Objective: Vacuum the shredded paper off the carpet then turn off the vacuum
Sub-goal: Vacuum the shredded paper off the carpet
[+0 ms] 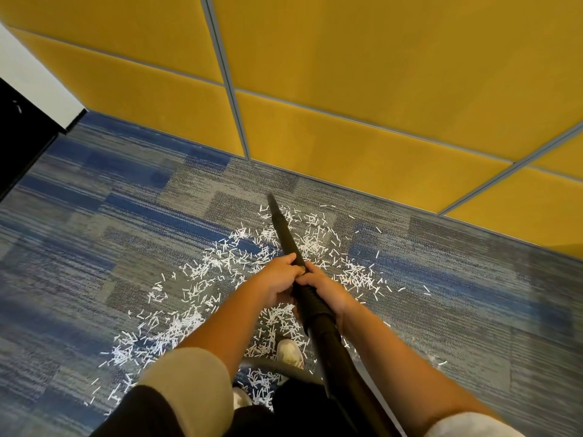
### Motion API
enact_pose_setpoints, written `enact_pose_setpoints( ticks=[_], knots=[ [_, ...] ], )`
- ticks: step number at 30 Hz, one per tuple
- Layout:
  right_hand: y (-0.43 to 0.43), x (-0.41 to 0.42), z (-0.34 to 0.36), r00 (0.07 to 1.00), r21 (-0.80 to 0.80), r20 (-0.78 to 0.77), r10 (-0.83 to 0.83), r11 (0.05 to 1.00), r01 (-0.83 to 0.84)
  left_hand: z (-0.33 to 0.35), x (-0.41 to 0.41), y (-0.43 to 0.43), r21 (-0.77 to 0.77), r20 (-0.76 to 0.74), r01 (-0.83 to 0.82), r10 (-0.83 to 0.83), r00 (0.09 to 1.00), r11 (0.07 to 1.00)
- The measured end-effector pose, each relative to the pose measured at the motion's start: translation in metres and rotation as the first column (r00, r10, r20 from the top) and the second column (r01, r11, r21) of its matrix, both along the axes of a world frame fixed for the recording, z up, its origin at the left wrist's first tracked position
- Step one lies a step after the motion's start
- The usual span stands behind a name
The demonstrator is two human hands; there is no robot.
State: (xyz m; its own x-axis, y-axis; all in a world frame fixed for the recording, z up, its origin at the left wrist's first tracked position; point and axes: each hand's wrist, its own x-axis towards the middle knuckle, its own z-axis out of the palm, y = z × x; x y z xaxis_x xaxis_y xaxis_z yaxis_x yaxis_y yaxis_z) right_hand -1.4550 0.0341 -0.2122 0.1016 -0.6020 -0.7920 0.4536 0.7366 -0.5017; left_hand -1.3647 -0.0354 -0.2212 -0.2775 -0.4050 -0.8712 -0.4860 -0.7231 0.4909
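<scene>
Countless white paper shreds (pixel 124 351) are lying strewn across the blue-and-grey striped carpet (pixel 135 187), while the left hand (pixel 277 283) and, just beside it, the right hand (pixel 326 293) are both gripping the long black vacuum wand (pixel 286 234), which is pointing over the shreds toward the yellow padded wall panels (pixel 394 89).

Carpet (pixel 94 216): blue-grey striped patchwork. Shredded paper (pixel 176 326): white. Vacuum wand (pixel 285 228): black. Wall panels (pixel 362 74): mustard yellow, grey seams. Sleeves (pixel 192 380): beige.
</scene>
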Motion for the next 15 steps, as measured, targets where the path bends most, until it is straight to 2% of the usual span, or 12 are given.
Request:
enact_pose_setpoints(
  ticks=[6,15],
  knots=[
    [0.01,0.007,-0.001,1.0,-0.016,-0.013,0.02,1.0,-0.02,-0.001,0.007,0.011,0.008,0.01,-0.011,0.01,1.0,1.0],
    [0.039,0.026,0.018,0.999,-0.028,0.039,0.025,0.999,-0.023,0.013,0.028,0.038,0.024,0.014,0.065,-0.065,0.998,0.998]
  ],
)
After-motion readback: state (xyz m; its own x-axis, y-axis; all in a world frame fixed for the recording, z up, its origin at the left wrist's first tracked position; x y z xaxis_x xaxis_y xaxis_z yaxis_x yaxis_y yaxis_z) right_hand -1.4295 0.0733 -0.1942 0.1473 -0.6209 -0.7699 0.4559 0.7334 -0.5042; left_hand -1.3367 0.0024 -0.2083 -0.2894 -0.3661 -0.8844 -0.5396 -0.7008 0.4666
